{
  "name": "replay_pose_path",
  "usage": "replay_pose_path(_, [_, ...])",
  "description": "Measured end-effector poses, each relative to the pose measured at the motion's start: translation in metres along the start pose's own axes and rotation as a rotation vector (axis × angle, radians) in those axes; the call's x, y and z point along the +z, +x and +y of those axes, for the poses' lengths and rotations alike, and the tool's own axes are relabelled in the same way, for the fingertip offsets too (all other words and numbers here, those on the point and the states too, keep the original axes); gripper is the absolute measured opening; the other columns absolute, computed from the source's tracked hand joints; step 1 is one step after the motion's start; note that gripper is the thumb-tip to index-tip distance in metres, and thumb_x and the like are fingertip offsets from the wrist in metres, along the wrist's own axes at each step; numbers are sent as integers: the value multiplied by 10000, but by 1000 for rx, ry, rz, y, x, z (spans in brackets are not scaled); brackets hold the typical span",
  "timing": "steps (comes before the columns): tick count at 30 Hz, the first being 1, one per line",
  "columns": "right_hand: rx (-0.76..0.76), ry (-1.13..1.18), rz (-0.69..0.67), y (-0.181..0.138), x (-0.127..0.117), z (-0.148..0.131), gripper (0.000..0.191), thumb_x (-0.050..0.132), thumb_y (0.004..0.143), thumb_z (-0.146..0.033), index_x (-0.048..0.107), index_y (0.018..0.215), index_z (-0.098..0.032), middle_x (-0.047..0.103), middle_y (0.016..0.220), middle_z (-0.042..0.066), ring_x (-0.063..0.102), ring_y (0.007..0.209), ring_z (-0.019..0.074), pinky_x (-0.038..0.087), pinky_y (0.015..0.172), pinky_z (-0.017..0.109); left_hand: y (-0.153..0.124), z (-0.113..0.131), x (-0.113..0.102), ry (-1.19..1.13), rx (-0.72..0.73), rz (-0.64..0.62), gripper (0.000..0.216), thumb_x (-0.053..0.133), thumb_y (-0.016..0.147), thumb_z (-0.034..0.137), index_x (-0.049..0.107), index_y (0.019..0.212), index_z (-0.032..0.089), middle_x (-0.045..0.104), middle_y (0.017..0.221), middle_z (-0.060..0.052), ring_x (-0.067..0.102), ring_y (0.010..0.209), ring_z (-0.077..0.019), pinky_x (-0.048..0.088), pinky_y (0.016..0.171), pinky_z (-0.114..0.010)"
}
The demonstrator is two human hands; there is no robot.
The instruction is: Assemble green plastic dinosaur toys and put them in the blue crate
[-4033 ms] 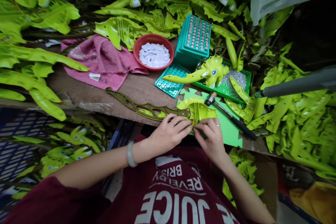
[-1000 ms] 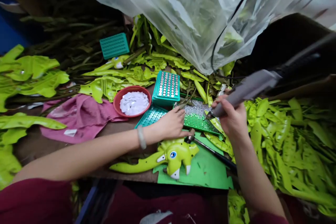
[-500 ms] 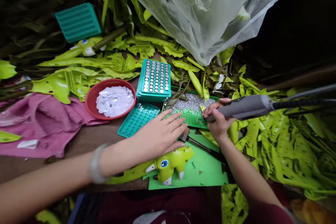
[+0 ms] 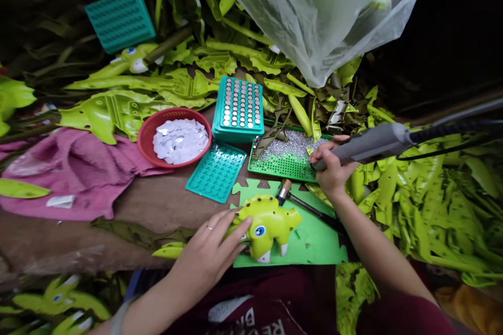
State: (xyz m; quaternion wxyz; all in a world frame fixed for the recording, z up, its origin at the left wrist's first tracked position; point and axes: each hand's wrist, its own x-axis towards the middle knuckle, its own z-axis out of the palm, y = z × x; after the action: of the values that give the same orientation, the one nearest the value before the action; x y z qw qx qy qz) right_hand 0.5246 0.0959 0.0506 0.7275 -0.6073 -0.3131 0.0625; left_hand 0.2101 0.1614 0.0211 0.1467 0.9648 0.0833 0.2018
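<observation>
A yellow-green toy dinosaur with a blue eye and white-tipped feet lies on a green foam mat. My left hand is closed over its left end, thumb hidden. My right hand is wrapped round a grey corded electric screwdriver, its front end over a perforated green tray of small silvery screws. The bit itself I cannot make out. A hammer lies on the mat between the toy and my right forearm.
Left of the screw tray are a teal tray of round metal discs, another teal tray and a red bowl of white pieces. A pink cloth lies left. Green plastic parts pile up right; a clear plastic bag hangs above.
My left hand has come back from near the screw tray, down and left onto the toy dinosaur. My right hand still holds the screwdriver over the tray. The view has shifted slightly.
</observation>
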Motion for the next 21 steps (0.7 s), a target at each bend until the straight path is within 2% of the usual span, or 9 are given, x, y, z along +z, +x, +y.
replay_pose_path(4, [-146, 93, -23, -21, 5, -57, 251, 617, 846, -274, 533, 1082, -298, 469, 607, -79, 459, 456, 135, 435, 459, 290, 7, 4, 5, 24, 10, -34, 449, 439, 1010, 158, 536, 1448, 173, 666, 1211, -169, 660, 1090, -290, 620, 874, -430])
replay_pose_path(7, [-94, 96, -216, -52, 12, -100, 273, 567, 909, -259, 538, 1177, -304, 514, 648, -45, 514, 483, 159, 480, 467, 333, 5, 5, 9, 16, 0, -47, 466, 447, 994, 130, 530, 1451, 157, 653, 1219, -178, 642, 1085, -295, 609, 868, -436])
replay_pose_path(9, [-42, 73, -329, -69, 18, -113, 274, 542, 946, -278, 509, 1215, -319, 527, 671, -37, 540, 497, 164, 504, 483, 347, 2, 5, 10, 23, -4, -60, 479, 450, 985, 116, 523, 1457, 146, 641, 1231, -185, 627, 1094, -301, 597, 868, -433])
replay_pose_path(11, [-2, 107, -374, -79, 24, -110, 289, 551, 942, -295, 498, 1225, -324, 521, 679, -45, 535, 500, 153, 505, 490, 335, 0, 6, 11, 38, -2, -68, 500, 444, 976, 100, 508, 1471, 141, 628, 1245, -189, 612, 1101, -305, 580, 871, -428])
replay_pose_path(15, [57, 219, -340, -83, 28, -90, 336, 611, 891, -263, 516, 1211, -301, 581, 701, -54, 561, 536, 150, 525, 531, 333, -1, 9, 10, 65, 4, -77, 537, 423, 971, 83, 472, 1502, 146, 613, 1260, -184, 591, 1104, -298, 538, 883, -412])
replay_pose_path(21, [6, 182, -389, -86, 33, -71, 411, 628, 881, -200, 502, 1261, -295, 611, 754, -43, 602, 572, 155, 539, 555, 356, 0, 10, 8, 97, -1, -52, 511, 396, 991, 101, 476, 1493, 141, 610, 1248, -171, 564, 1123, -290, 479, 928, -402])
